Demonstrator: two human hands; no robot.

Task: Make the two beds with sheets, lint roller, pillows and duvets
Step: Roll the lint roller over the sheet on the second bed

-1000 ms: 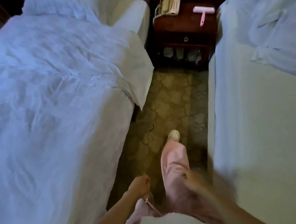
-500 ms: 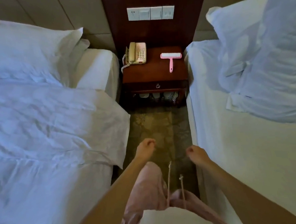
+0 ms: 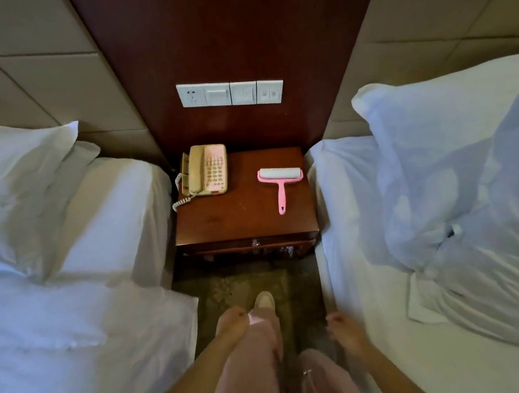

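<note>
Closer now: person has stepped up to dark red wooden nightstand (image 3: 223,226) between 2 white-sheeted beds (image 3: 107,217). Pink plastic lint roller (image 3: 280,180) lies on its right side, beige corded telephone (image 3: 208,169) left, well apart. Left hand (image 3: 232,319) and right hand (image 3: 343,328) hang low over patterned carpet (image 3: 242,285), fingers loosely curled, empty.

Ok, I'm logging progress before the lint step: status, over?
Both empty: left hand and right hand loosely curled, low in the aisle. Pink lint roller lies untouched on nightstand. Only a phone beside it, apart.
</note>
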